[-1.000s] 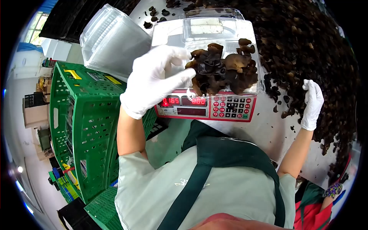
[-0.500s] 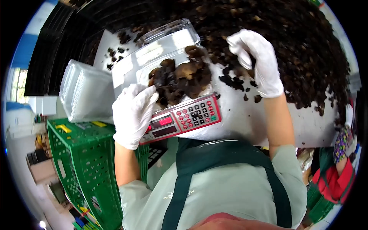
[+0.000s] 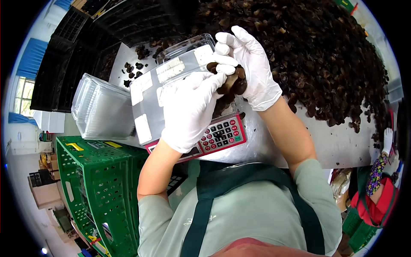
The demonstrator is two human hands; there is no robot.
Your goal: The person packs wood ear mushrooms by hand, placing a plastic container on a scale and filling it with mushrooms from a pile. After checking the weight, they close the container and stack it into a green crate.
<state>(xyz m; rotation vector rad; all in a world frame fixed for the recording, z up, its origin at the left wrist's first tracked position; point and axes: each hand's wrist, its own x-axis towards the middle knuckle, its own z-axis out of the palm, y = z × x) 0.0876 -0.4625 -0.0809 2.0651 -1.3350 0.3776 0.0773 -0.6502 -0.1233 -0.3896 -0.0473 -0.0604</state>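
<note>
Left hand (image 3: 184, 111) pinches a curly brown bunch (image 3: 232, 83) over the scale (image 3: 222, 137). Right hand (image 3: 257, 75) bends against it, but I can't tell if it grips. Dark bits are in the clear box (image 3: 231, 113) on the scale (it's not shut). Lots more sit in a big pile (image 3: 317, 55) past the scale. Hands hide most of the box and the scale's numbers.

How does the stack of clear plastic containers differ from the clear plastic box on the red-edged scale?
Number: the stack of clear plastic containers is several nested together; the clear plastic box looks like one unit.
Place: the stack sits beside the red-edged scale; the box is on it.
Contents: dark brown, ruffled pieces show in the box, none in the stack.
Shared: both are clear plastic.
</note>
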